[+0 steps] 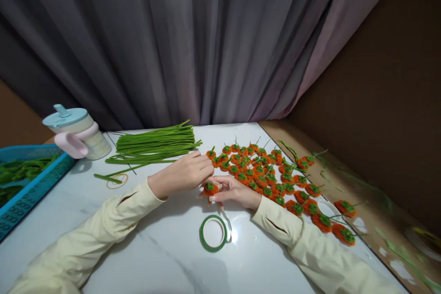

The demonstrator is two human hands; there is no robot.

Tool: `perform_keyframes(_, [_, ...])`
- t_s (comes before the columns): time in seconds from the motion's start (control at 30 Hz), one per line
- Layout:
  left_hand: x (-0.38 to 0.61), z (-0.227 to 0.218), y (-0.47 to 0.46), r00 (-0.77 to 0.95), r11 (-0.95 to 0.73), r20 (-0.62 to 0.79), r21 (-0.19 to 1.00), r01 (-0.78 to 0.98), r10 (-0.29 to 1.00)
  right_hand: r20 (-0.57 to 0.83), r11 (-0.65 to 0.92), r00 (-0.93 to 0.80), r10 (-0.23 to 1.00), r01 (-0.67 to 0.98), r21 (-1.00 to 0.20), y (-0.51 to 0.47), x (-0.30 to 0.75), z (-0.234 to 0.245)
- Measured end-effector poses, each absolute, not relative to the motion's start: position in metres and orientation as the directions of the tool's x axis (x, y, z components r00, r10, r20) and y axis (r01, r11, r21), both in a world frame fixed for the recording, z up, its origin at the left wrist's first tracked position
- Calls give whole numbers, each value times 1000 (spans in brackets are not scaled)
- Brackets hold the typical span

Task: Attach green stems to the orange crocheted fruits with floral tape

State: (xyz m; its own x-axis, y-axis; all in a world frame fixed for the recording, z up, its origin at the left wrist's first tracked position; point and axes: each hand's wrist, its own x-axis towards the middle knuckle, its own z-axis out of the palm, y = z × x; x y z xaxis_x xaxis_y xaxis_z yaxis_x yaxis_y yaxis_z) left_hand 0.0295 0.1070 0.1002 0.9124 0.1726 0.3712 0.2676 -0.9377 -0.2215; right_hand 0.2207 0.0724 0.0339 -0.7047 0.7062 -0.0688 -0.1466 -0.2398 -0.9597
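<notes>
My right hand (234,191) pinches a small orange fuzzy persimmon (211,189) with a green leafy top, holding it just above the white tabletop. Close against it, my left hand (193,170) has its fingers curled together over the persimmon's upper side. What those fingertips grip is hidden. Below both hands a roll of green tape (202,241) lies flat. Beside the roll is a thin shiny thing (228,226), partly lost in glare, whose kind I cannot make out.
Many similar persimmons (259,171) spread over the right side. Green pipe cleaners (155,142) lie bundled at the back left, near a rubber band (119,187). A lidded cup (98,144) and a blue basket (44,193) stand left. A white ring (328,210) sits right.
</notes>
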Motion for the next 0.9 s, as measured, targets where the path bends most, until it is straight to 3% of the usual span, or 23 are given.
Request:
perform_keyframes(0.3, [29,110,101,956,-950,276,-261,174,99,-33,-229,-716,697,-179,-957,75,222,30])
perform_keyframes(0.67, [32,105,98,972,-969,196,-186,164,128,-83,-238,-706,704,-124,-963,74,220,33])
perform_keyframes(0.9, [38,96,90,969,-924,199,-322,205,146,-87,-246,-702,707,-129,-961,74,221,30])
